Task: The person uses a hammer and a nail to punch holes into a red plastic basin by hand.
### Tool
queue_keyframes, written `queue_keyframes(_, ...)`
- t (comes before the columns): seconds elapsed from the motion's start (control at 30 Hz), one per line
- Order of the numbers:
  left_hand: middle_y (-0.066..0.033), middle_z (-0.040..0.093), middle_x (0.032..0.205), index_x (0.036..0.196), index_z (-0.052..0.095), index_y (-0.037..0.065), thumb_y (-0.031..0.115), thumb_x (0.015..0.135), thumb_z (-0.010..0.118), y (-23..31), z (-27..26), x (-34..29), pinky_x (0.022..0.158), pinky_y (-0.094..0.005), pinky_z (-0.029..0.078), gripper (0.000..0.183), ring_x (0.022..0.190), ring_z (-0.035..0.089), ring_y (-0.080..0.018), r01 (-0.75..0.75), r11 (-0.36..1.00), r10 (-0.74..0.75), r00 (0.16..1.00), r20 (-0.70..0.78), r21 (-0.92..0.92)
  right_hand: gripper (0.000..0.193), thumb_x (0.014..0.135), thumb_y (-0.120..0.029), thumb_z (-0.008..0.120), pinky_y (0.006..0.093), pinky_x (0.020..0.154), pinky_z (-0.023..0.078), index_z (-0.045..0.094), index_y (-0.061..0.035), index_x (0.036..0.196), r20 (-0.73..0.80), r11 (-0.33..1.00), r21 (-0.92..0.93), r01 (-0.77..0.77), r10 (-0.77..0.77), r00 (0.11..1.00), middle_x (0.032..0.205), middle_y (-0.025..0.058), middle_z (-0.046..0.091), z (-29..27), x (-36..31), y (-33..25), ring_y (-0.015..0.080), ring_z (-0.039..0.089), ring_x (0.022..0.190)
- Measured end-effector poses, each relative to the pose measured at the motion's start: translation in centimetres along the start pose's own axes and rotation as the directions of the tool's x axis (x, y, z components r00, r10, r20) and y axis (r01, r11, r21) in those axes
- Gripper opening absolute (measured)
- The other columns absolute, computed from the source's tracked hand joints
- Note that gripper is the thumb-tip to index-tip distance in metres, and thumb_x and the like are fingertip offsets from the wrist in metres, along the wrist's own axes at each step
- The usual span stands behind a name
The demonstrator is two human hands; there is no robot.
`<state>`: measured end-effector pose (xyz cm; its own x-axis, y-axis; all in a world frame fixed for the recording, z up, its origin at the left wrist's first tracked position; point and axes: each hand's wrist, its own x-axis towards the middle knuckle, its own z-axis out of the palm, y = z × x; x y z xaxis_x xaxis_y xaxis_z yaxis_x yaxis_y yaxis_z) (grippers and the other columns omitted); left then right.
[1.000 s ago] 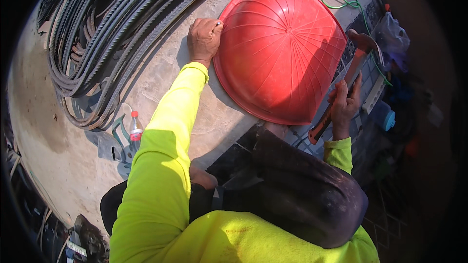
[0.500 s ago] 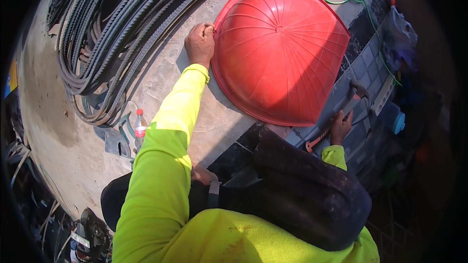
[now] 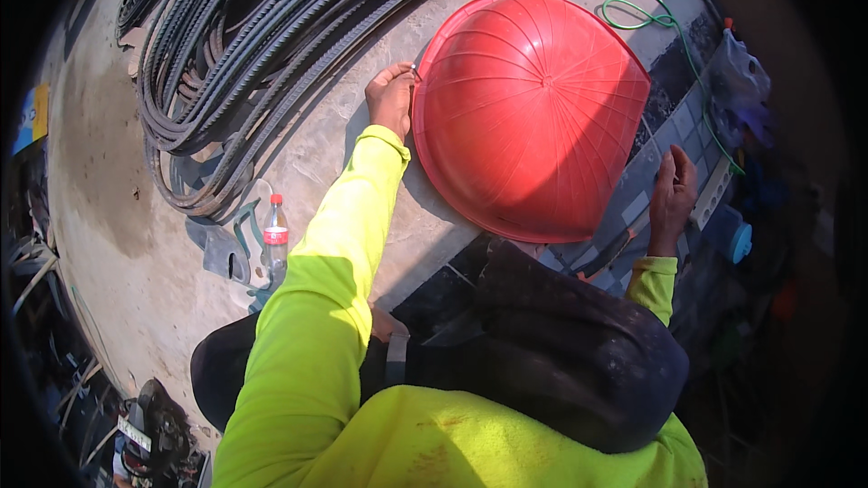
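A large red plastic basin point(image 3: 533, 108), ribbed and domed side up, lies in front of me, its right part in shadow. My left hand point(image 3: 391, 101) is at its left rim, fingers pinched on a small shiny metal piece point(image 3: 415, 70) too small to name. Right of the basin, my right hand point(image 3: 674, 199) is raised with its fingers stretched upward; nothing shows in it. Beside its wrist lies a hammer, of which only part of the dark and orange handle point(image 3: 597, 264) shows; its head is hidden.
Bundled bent steel rebar point(image 3: 181, 108) lies at the far left. A bottle with a red cap point(image 3: 276, 235) stands near my left forearm. A green cable point(image 3: 692, 54), a clear plastic bag point(image 3: 737, 72), a white power strip point(image 3: 710, 194) and a blue container point(image 3: 731, 235) are on the right.
My right hand has moved up and away from the hammer handle. My left hand's fingers now pinch a visible metal piece at the rim. The whole view has shifted slightly.
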<state>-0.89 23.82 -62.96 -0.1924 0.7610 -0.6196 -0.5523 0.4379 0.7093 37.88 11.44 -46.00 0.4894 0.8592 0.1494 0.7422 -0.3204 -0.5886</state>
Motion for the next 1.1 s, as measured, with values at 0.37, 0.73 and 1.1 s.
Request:
queue_keyframes(0.37, -0.0067, 0.066, 0.108, 0.116, 0.06, -0.001, 0.009, 0.095, 0.06, 1.5, 1.2, -6.9, 0.09, -0.0327, 0.05, 0.023, 0.099, 0.064, -0.0171, 0.069, 0.989, -0.042, 0.979, 0.201, -0.128, 0.019, 0.089, -0.023, 0.061, 0.0406, 0.076, 0.054, 0.074, -0.008, 0.088, 0.754, 0.285, 0.172, 0.943, -0.654, 0.06, 0.103, 0.0123, 0.07, 17.1, 0.8, -23.4, 0.0285, 0.067, 0.097)
queue_keyframes(0.73, -0.01, 0.069, 0.108, 0.118, 0.063, -0.002, 0.007, 0.088, 0.071, -3.4, 0.9, -9.6, 0.088, -0.0326, 0.053, 0.032, 0.096, 0.067, -0.0209, 0.127, 0.991, -0.115, 0.973, 0.2, -0.049, 0.02, 0.084, -0.025, 0.063, 0.0415, 0.064, 0.053, 0.076, -0.0093, 0.081, 0.796, 0.224, 0.188, 0.956, -0.605, -0.014, 0.081, 0.0102, 0.073, 15.3, 0.0, -18.7, 0.0294, 0.071, 0.078)
queue_keyframes(1.1, -0.014, 0.064, 0.124, 0.13, 0.055, 0.002, 0.022, 0.101, 0.053, -2.3, 0.7, -10.1, 0.095, -0.0404, 0.053, 0.036, 0.113, 0.063, -0.0267, 0.225, 0.969, -0.205, 0.963, 0.176, -0.1, 0.019, 0.084, -0.022, 0.063, 0.0423, 0.073, 0.057, 0.078, -0.0106, 0.087, 0.759, 0.184, 0.212, 0.96, -0.649, -0.043, 0.088, 0.0077, 0.076, 14.4, -2.8, -20.1, 0.0278, 0.073, 0.084)
